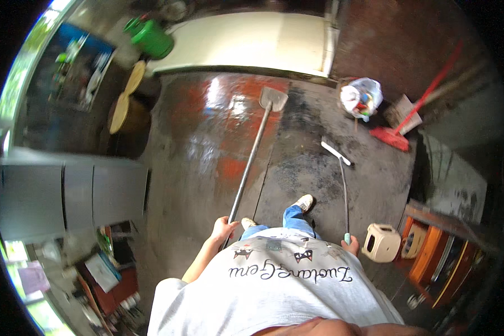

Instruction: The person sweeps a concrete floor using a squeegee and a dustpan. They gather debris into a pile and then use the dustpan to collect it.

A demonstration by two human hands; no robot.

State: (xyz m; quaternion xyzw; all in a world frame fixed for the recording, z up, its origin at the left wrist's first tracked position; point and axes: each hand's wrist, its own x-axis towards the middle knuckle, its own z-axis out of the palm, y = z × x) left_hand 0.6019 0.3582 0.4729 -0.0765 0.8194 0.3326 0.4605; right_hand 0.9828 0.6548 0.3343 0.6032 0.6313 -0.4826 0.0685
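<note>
My left hand (223,230) is closed around the pole of a long-handled flat shovel (252,155). Its grey blade (273,99) points away from me, over a wet, reddish patch of floor (231,126). In my right hand (353,247) is the pale green grip of a thin-handled floor tool (345,193). A narrow white head (335,153) crosses its far end; whether it is a broom or a squeegee I cannot tell. My shoes stand on the dark floor between the two handles.
Ahead lies a pale raised slab (243,42), with a green gas cylinder (151,38) at its left. A bag-lined bin (361,98), red broom (392,136) and dustpan (403,113) are at the right. Nearer are a beige plastic stool (381,243) and wooden cabinet (424,252); grey cabinets (75,195) stand left.
</note>
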